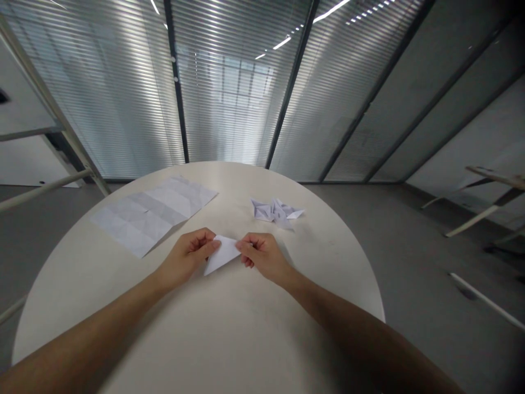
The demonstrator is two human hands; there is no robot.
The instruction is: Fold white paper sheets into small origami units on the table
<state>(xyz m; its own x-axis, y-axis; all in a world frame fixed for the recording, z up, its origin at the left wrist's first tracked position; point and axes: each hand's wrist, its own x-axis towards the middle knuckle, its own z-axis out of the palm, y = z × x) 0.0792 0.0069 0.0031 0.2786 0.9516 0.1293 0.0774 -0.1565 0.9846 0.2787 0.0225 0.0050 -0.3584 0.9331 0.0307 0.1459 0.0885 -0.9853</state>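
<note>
A small folded white paper [221, 254] sits between my two hands over the middle of the round white table [229, 339]. My left hand [189, 256] is curled and pinches the paper's left side with thumb and fingers. Pinching the right edge is my right hand [262, 256], its fingers also curled. The paper looks like a pointed triangular fold, its lower tip toward me.
A large creased white sheet [153, 212] lies flat at the table's far left. A crumpled folded paper shape [276, 210] rests at the far right of centre. Glass walls with blinds stand behind; table legs [476, 219] and grey floor lie to the right.
</note>
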